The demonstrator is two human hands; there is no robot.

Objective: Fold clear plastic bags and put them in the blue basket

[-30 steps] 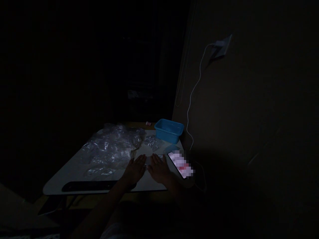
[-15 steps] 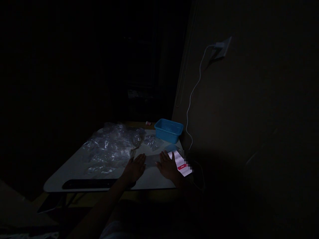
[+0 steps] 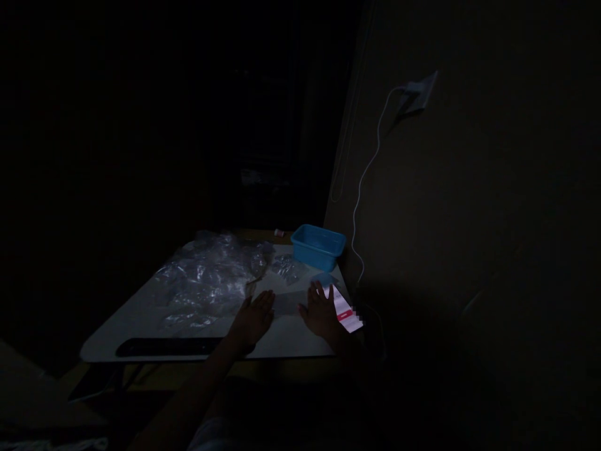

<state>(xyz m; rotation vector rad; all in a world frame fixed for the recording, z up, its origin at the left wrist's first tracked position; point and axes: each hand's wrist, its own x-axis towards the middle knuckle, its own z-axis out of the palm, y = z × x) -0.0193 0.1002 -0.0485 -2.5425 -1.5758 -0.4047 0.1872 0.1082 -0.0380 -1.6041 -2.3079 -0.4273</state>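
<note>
A flat, clear plastic bag or sheet point(image 3: 289, 304) lies on the white table point(image 3: 286, 341) between my two hands. My left hand point(image 3: 256, 319) rests flat at its left end, fingers stretched out. At its right end is my right hand point(image 3: 320, 312), palm down with the fingers spread. Partly covered by the right hand, a lit phone point(image 3: 345, 313) shows a pale screen with a red band. Left of my left hand spreads a big heap of crumpled clear plastic bags point(image 3: 211, 275).
A blue plastic basin point(image 3: 318, 246) stands at the table's back right corner, with a smaller pile of clear plastic point(image 3: 287, 267) beside it. A small pinkish roll point(image 3: 279, 233) lies behind. A white cable point(image 3: 359, 194) hangs from a wall socket point(image 3: 419, 94). The room is very dark.
My right hand has slid a little to the right, its fingers spreading wider and covering more of the phone. My left hand stays in place.
</note>
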